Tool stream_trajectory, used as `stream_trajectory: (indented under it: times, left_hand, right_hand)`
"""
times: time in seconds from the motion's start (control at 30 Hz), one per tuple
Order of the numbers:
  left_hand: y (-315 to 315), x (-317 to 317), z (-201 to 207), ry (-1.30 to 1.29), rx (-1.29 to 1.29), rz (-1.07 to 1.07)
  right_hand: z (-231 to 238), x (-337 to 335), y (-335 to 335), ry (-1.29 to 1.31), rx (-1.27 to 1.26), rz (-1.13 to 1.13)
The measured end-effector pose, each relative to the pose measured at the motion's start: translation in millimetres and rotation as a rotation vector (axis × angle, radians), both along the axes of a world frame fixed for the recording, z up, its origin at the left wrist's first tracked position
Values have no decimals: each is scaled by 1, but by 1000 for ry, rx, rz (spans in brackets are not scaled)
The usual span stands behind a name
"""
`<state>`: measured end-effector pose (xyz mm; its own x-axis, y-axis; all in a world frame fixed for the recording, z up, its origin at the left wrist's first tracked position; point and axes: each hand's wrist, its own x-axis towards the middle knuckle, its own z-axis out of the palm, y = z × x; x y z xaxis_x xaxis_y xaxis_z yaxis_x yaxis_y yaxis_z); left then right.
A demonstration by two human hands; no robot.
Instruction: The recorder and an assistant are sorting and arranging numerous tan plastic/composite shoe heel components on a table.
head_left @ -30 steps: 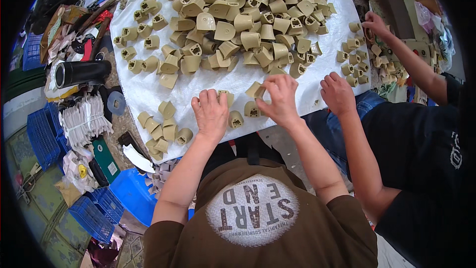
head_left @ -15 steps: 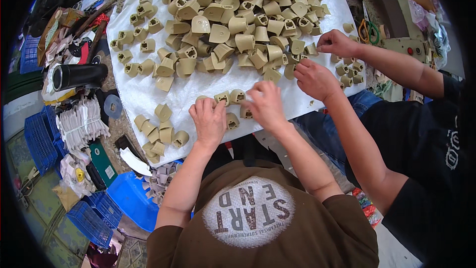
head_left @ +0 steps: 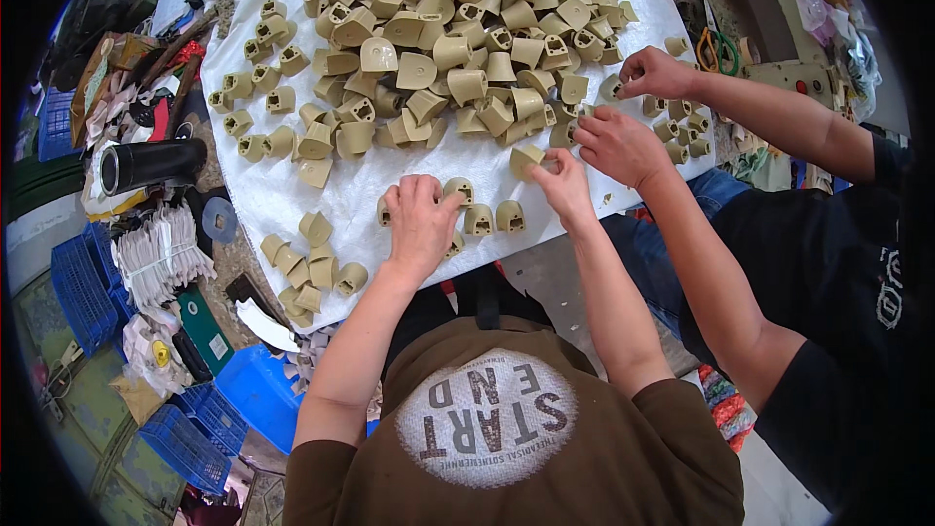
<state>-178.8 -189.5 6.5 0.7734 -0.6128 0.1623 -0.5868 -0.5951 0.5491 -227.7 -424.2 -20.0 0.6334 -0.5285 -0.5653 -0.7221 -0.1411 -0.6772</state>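
My left hand is bent down over the near part of the white-covered table, its thumb against a tan hollow plastic cap. Whatever lies under its palm and fingers is hidden. Beside those fingers another cap partly shows. My right hand pinches a tan cap between thumb and fingers, a little above the cloth. Two caps stand side by side between my hands, dark openings toward me. Farther off is a big heap of the same caps.
At my right a co-worker's two hands work at the heap's edge. A small group of caps lies near the left corner. Blue baskets, a blue tub, a black cylinder and bundled white sheets crowd the left side.
My right hand has moved right and away from me and now holds a cap. My left hand has shifted slightly right. A co-worker's hand now has a cap at its fingertips.
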Motion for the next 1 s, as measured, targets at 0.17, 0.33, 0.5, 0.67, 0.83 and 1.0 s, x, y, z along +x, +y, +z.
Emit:
stream_trajectory:
  times: [0.17, 0.33, 0.5, 0.67, 0.83, 1.0]
  left_hand:
    - [-8, 1, -15, -56, 82, -37]
    - [-22, -1, -12, 20, -16, 109]
    - [-23, -13, -17, 70, 66, 60]
    - [-19, -17, -29, -16, -36, 85]
    - [-19, -11, -13, 106, -131, 195]
    - [1, 17, -5, -28, -80, 339]
  right_hand:
    - [27, -12, 19, -254, -281, 384]
    - [17, -6, 16, -396, -501, 717]
    - [27, -4, 11, -339, -780, 1094]
    - [40, -13, 19, -259, -705, 1100]
    - [47, -11, 22, -407, -585, 885]
    - [54, 22, 24, -246, -276, 323]
